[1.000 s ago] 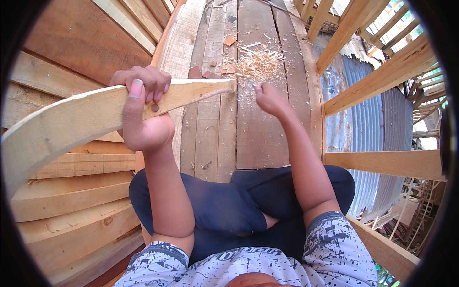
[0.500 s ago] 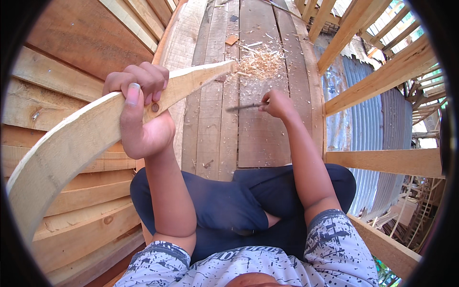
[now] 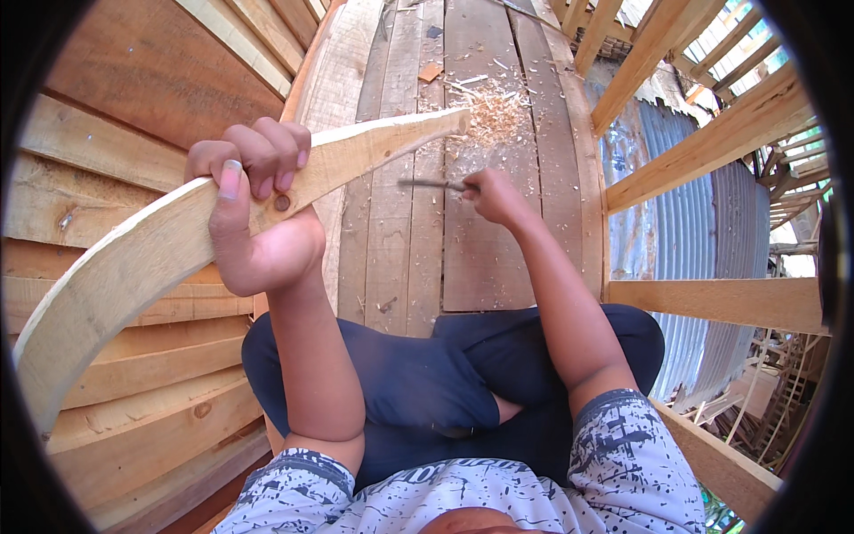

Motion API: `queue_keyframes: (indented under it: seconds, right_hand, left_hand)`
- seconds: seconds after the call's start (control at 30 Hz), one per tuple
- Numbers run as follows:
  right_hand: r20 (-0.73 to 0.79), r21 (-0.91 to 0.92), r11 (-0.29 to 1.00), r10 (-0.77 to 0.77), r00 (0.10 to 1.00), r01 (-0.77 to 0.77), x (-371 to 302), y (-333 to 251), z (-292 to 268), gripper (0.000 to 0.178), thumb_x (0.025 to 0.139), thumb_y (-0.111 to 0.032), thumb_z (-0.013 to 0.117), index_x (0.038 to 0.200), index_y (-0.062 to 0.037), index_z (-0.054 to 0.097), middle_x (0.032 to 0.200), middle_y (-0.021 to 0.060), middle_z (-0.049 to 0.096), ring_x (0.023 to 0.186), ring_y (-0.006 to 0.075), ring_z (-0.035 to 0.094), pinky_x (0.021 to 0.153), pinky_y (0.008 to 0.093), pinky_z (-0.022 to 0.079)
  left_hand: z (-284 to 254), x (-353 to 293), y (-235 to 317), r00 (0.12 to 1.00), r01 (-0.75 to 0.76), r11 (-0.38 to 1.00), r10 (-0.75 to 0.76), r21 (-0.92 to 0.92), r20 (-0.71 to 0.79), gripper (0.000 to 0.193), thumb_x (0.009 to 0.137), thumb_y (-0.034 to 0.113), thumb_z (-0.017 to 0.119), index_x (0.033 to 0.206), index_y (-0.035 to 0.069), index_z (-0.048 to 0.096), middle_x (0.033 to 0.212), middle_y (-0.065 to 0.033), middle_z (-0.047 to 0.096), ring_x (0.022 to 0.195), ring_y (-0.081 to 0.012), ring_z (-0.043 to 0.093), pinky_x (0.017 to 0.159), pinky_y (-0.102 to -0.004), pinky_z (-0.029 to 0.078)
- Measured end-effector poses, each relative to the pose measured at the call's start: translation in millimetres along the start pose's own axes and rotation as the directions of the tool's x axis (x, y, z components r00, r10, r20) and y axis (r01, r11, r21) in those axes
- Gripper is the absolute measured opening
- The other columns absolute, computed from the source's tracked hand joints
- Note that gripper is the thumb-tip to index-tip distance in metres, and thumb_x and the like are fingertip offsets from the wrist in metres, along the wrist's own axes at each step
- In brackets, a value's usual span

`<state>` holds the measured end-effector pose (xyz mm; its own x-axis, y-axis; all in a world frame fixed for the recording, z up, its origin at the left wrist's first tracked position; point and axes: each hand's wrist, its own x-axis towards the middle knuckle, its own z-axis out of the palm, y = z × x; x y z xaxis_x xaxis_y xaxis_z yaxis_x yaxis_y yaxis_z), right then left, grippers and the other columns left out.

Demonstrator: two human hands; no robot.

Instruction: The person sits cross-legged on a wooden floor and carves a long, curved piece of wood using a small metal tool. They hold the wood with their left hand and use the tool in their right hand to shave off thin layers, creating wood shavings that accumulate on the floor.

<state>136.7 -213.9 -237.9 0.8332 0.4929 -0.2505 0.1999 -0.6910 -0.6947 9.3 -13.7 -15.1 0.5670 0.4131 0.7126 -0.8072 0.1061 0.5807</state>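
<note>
My left hand (image 3: 258, 182) is closed around a long pale wooden plank (image 3: 142, 258), its thumb on the broad face beside a dark knot. The plank runs from the lower left up to the middle and looks curved. Its upper edge is pale and rough, and its far end lies in front of some shavings. In my right hand (image 3: 494, 194) is a thin, dark, blade-like tool (image 3: 436, 184), pointing left and partly smeared by motion. The tool is below the plank's far part, apart from it in the picture. My fist hides its handle end.
Wood shavings (image 3: 498, 114) lie heaped on the plank floor (image 3: 489, 267), near a small orange-brown wood chip (image 3: 431, 71). A board wall (image 3: 160, 116) rises on my left. Wooden rails (image 3: 712, 294) and corrugated metal sheeting (image 3: 676, 231) stand on my right.
The plank's far end has shifted to the right. My right hand has moved left and slightly away from me, carrying the dark tool. My left hand keeps its grip, shifted slightly left.
</note>
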Motion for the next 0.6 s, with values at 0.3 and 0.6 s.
queue_keyframes:
  seconds: [0.3,0.6]
  right_hand:
    - [0.355,-0.03,0.98,-0.174,0.919,0.197,-9,-15,-2,0.028,0.08,-0.009,0.079,0.107,-0.0084,0.076,0.1,0.0181,0.074,0.093,0.0315,0.071,0.085,0.0387,0.055]
    - [0.325,0.009,0.986,-0.158,0.932,0.164,-8,-17,-10,0.031,0.075,-0.012,0.082,0.105,-0.0059,0.076,0.096,0.016,0.075,0.09,0.0291,0.072,0.081,0.0381,0.055]
  left_hand:
    - [-5,1,1,1.0,-0.013,1.0,0.012,-0.016,-0.017,0.017,0.083,0.014,0.049,0.077,0.014,0.033,0.064,-0.0005,0.03,0.06,-0.0129,0.03,0.064,-0.0333,0.032]
    - [-6,2,2,1.0,-0.007,1.0,0.006,-0.003,-0.008,0.017,0.083,0.013,0.048,0.076,0.014,0.032,0.064,-0.0004,0.03,0.06,-0.0128,0.031,0.064,-0.0336,0.033]
